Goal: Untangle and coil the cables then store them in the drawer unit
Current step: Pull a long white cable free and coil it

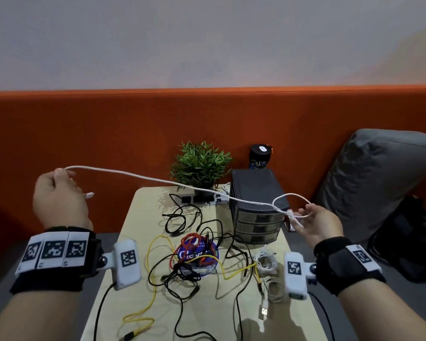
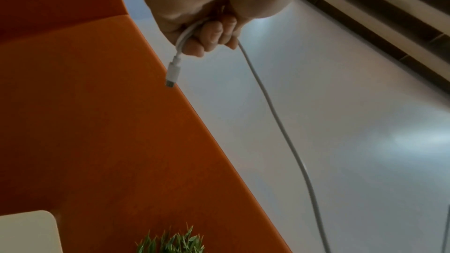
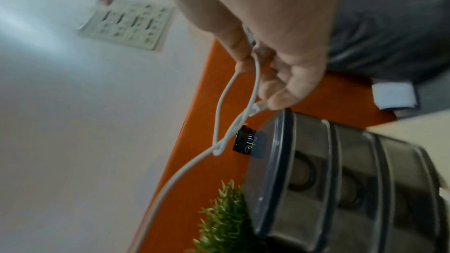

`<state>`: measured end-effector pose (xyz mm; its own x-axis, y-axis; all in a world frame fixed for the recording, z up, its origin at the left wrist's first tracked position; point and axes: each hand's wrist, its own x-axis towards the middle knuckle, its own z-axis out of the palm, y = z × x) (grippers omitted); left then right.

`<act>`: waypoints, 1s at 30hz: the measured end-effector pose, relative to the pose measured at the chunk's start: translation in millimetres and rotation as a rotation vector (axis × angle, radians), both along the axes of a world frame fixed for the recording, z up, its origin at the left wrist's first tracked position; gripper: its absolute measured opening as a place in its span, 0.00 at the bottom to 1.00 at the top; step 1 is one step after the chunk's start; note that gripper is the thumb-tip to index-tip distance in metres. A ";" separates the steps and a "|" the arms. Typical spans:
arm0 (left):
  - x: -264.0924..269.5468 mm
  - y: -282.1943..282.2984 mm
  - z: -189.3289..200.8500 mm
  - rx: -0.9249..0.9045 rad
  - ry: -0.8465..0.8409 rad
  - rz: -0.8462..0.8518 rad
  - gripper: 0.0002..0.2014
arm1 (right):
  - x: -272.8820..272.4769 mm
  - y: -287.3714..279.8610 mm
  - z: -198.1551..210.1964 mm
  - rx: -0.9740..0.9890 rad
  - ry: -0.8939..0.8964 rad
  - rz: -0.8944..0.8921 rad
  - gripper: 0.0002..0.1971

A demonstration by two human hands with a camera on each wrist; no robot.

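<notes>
The table [image 1: 143,313] carries most of the work not yet done: a heap of black, red and yellow cables [image 1: 194,252] lies knotted together at its middle, with two pale bundles of white cables [image 1: 267,263] at about 3 o'clock of the heap, and I judge the task to be in its early part. The drawer unit [image 1: 256,205] stands at the 1 o'clock corner of the table, its three drawers pushed in; the right wrist view shows dark rings behind the smoky fronts, perhaps cables already stored, though I cannot tell. A white cable [image 1: 158,179] is lifted clear of the heap and stretched across above the table. It has a loose loop or knot near its 3 o'clock end, so it wants undoing, coiling and stowing. The left hand [image 1: 59,200], out at 9 o'clock, has its fingers [image 2: 214,34] curled tight round the cable just behind the small plug that hangs below the fist. The right hand [image 1: 320,225] is half open, fingers [image 3: 275,91] lightly bent, pinching the cable by the loop.
</notes>
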<state>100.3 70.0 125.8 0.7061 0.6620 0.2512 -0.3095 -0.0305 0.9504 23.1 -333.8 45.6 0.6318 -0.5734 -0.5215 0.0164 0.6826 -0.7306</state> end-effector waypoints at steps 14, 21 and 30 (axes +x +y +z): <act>-50.0 -79.4 30.4 0.151 0.195 -0.920 0.17 | -20.4 97.5 51.4 -0.984 -0.175 0.925 0.23; -64.5 -107.1 29.1 0.114 0.179 -1.084 0.16 | -8.0 139.0 80.2 -0.847 -0.502 0.721 0.13; -65.7 -112.8 29.8 -0.538 0.063 -1.277 0.09 | -12.6 159.7 52.5 -0.844 -0.364 0.887 0.10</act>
<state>34.6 -42.7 155.6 0.8898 -0.4404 0.1194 0.1982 0.6087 0.7682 10.5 -174.1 98.0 0.9956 0.0487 0.0802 0.0851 -0.1092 -0.9904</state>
